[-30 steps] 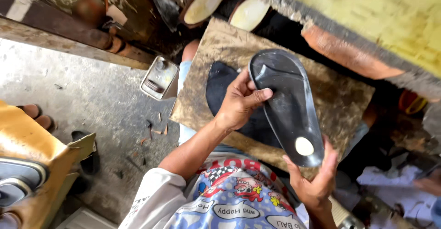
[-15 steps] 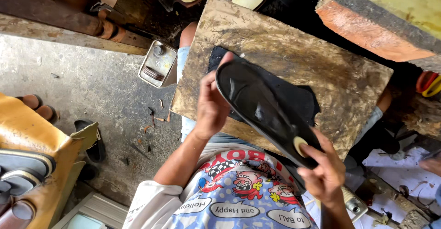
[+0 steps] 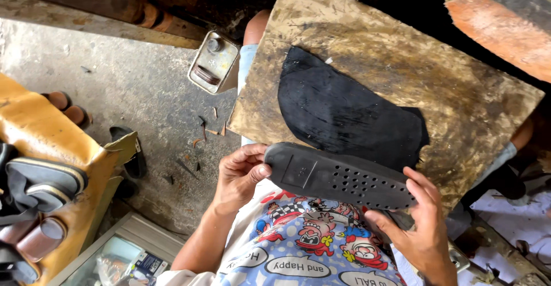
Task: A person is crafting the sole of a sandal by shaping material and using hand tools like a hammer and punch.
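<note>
The black shoe sole (image 3: 340, 178) is held between the 2 hands, just above the person's lap and in front of the cartoon-printed shirt (image 3: 310, 246). The left hand (image 3: 240, 177) grips the rounded end at the left: the thumb presses on the face of the sole and the curled fingers wrap behind its edge. The right hand (image 3: 425, 228) supports the opposite end from below, fingers spread and slightly curled around the tip, palm turned up toward the camera. The sole lies nearly flat, its long axis running left to right with a slight downward slope to the right. The face turned to the camera shows a rectangular recess near the left end and a field of small round holes toward the right end. Just beyond the sole, a wooden board (image 3: 459, 85), stained and worn, rests across the person's knees. On the board lies 1 piece of black sheet material (image 3: 338, 111), roughly shoe-shaped, with its near edge just beside the sole; whether the 2 touch cannot be told. A small metal can (image 3: 213, 62) stands on the concrete floor (image 3: 115, 91) left of the board.
</note>
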